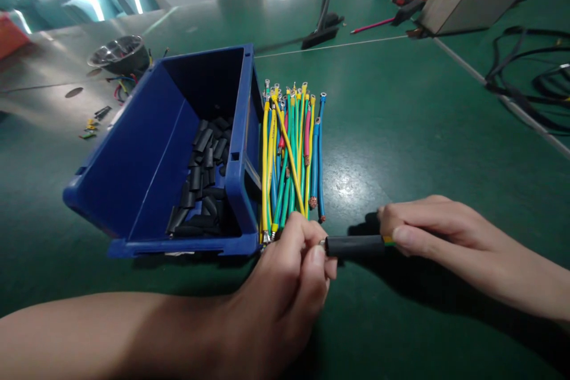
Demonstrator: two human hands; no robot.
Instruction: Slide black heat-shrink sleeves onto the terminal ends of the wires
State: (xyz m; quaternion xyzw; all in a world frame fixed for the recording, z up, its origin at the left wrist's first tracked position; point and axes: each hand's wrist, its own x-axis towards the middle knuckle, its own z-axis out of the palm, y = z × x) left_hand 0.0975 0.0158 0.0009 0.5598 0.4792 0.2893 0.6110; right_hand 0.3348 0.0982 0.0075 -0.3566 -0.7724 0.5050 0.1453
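Black sleeve (355,246) is lower right of center in the frame, sitting around a green-yellow cable (389,241) between the two hands. Long axis runs nearly level, left to right across the frame, roughly square to the cable bundle (290,163), whose pieces mostly run up-frame. Left hand (287,276): fingers together, thumb and fingertips pinched at the metal lug (323,244) just off the sleeve's left end; lug is mostly covered by the fingers, so can't tell its exact seat. Right hand (430,228): thumb and index clamped on the cable just beyond the sleeve's right end, a short strip of green-yellow showing in the gap. So the sleeve lies right of the left hand and left of the right hand; left fingertips look nearer, practically at its edge. Bundle is just up-frame of the left hand: yellow, green, blue and red pieces, lugs mostly at the top, some bare copper at the lower ends. Blue bin (237,160) stands left of the bundle, with loose black tube pieces (196,178) in it. All on the green tabletop (445,130). Metal bowl (120,56) upper left, cardboard box (463,12) upper right, both well apart from the hands.
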